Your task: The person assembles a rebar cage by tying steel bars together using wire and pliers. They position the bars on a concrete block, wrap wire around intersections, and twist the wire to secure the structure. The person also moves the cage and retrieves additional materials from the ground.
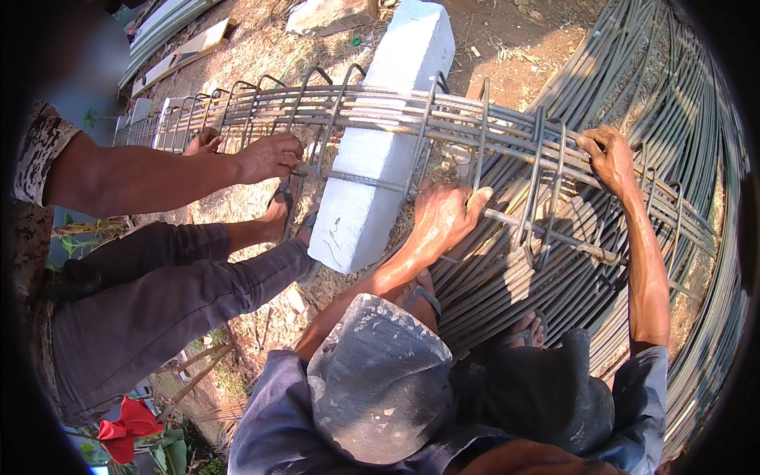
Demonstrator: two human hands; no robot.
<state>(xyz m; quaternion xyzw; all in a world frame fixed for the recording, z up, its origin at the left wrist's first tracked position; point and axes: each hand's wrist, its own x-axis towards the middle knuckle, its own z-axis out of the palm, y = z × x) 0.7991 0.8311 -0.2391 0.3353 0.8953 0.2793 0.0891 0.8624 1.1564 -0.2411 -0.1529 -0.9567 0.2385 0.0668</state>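
A long rebar cage (380, 111) of bundled steel rods and bent rectangular stirrups (480, 134) crosses in front of me. Its rods rest across a white rectangular block (364, 210). My left hand (443, 214) is closed on the cage's lower rod (546, 229), next to a stirrup, with its fingertips partly hidden. Further right, my right hand (609, 158) curls its fingers over the upper rods. On the left, a co-worker's hand (269, 157) is at the lower rod's left end. That person's other hand (204, 141) touches the cage farther away.
A broad heap of loose steel rods (657, 87) curves along the right and runs beneath the cage. The co-worker's legs (174, 293) stand at the left. Wooden boards (182, 57) and a stone (331, 16) lie behind. A red flower (127, 427) is at lower left.
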